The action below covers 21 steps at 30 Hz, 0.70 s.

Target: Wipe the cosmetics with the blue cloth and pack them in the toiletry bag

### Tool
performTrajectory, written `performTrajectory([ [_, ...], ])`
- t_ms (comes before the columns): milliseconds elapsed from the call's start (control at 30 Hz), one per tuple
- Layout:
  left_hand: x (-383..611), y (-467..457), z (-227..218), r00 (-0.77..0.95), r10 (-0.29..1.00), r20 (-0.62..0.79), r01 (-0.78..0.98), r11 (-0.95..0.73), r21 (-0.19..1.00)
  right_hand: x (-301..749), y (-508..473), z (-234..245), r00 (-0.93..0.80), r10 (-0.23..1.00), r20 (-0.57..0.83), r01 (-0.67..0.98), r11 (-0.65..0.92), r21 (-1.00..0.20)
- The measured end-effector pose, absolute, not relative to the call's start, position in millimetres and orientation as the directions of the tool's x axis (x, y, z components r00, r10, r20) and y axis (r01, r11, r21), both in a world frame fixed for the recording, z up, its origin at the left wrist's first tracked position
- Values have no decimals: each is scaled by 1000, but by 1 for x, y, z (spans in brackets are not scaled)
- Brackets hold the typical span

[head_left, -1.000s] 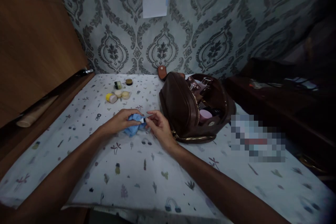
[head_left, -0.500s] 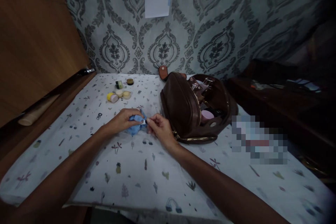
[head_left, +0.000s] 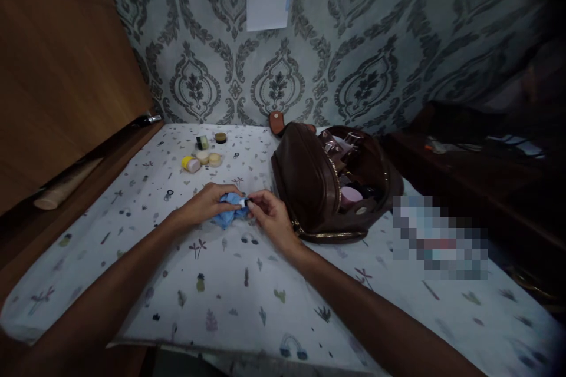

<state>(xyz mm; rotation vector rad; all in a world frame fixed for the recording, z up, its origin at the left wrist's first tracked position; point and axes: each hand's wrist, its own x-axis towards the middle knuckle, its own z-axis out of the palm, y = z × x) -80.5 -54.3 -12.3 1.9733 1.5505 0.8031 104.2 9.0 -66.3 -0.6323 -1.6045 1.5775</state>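
Close together over the middle of the table, both hands work on a small white container with a black end [head_left: 243, 203]; its exact kind is too small to tell. My left hand [head_left: 211, 201] is closed on a crumpled blue cloth [head_left: 224, 219], which wraps part of the container. My right hand [head_left: 270, 212] pinches the black end between thumb and fingertips. Just right of that hand stands an unzipped brown toiletry bag [head_left: 305, 182], holding a pink round item [head_left: 351, 195] and other cosmetics.
Behind my left hand lie a yellow-and-pink jar [head_left: 190, 164], cream-coloured small pots [head_left: 214, 159], a green-and-black container [head_left: 202, 142] and a brown round pot [head_left: 220, 138]. A wooden panel [head_left: 66, 59] borders the left; a blurred-out item [head_left: 437, 241] lies right of the bag.
Both hands stay nearly in place. The fingers have shifted slightly on the white container, and its black end shows more. The whole view has moved a little.
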Motion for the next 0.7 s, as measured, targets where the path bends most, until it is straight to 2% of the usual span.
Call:
performTrajectory([
  [233, -79, -53, -21, 180, 950, 256, 732, -303, 610, 103, 12, -69, -547, 824, 146, -149, 75, -986],
  [400, -72, -55, -30, 266, 894, 362, 803, -413, 431, 103, 13, -69, -537, 837, 109, -154, 29, -988],
  [600, -65, -54, -41, 333, 905, 266, 885, -397, 244, 105, 12, -68, -548, 831, 97, -122, 36, -992],
  [700, -67, -53, -41, 303, 921, 245, 891, -365, 271, 106, 11, -66, -568, 813, 128, -113, 77, -991],
])
